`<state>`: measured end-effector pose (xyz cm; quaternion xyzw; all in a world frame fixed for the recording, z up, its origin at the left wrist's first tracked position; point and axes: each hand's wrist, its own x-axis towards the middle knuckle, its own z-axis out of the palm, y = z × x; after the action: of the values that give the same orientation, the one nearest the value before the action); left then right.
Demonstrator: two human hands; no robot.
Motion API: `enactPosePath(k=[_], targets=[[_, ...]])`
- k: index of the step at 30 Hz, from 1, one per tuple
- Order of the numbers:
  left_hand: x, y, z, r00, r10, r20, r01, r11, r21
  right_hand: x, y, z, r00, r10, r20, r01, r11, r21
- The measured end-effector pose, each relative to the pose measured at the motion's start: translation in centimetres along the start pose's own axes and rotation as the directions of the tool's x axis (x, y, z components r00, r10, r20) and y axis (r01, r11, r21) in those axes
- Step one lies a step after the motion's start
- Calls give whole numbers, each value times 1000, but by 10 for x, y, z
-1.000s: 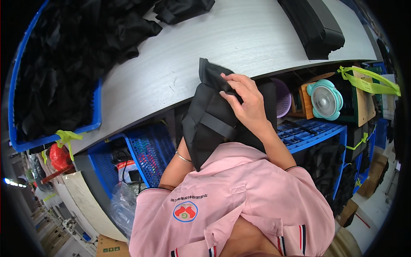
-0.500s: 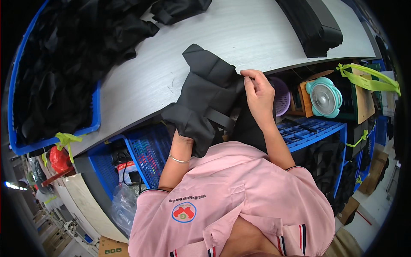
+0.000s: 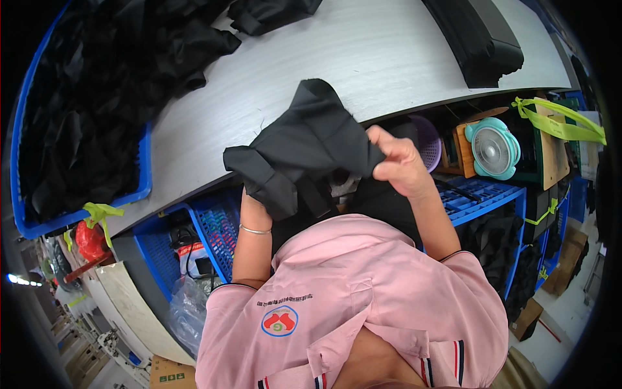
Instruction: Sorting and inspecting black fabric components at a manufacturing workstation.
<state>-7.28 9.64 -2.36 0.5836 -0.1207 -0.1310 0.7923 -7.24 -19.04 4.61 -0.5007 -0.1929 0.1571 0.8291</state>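
Observation:
A black sewn fabric piece with folded flaps hangs over the near edge of the table, in front of my body. The fingers of my right hand are closed in a pinch on its right-hand edge. My left hand is covered by the cloth; only the wrist and left forearm, with a silver bangle, show below it. How those fingers are set is hidden. A dark strap dangles from the lower side of the piece.
A blue crate heaped with black fabric stands at the left. On the pale table, a stack of black pieces lies at far right. Beneath are a purple basket, a turquoise fan and blue baskets.
The fabric piece has been turned and spread wider, its lower left flap shifting left. My right hand has moved down and slightly right; my left forearm has shifted left.

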Motion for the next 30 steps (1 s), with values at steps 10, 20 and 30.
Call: enactPosePath(k=[10,20,30], targets=[[39,2,73,919,-77,-386,59,997,-58,92,-34,-93,840,-450,-302,59,630,-775],[73,54,36,810,355,-467,-154,897,415,0,59,-4,785,160,-599,-197,980,5],[120,33,61,915,-400,58,376,790,-485,31,43,-36,854,296,-427,106,705,701]])
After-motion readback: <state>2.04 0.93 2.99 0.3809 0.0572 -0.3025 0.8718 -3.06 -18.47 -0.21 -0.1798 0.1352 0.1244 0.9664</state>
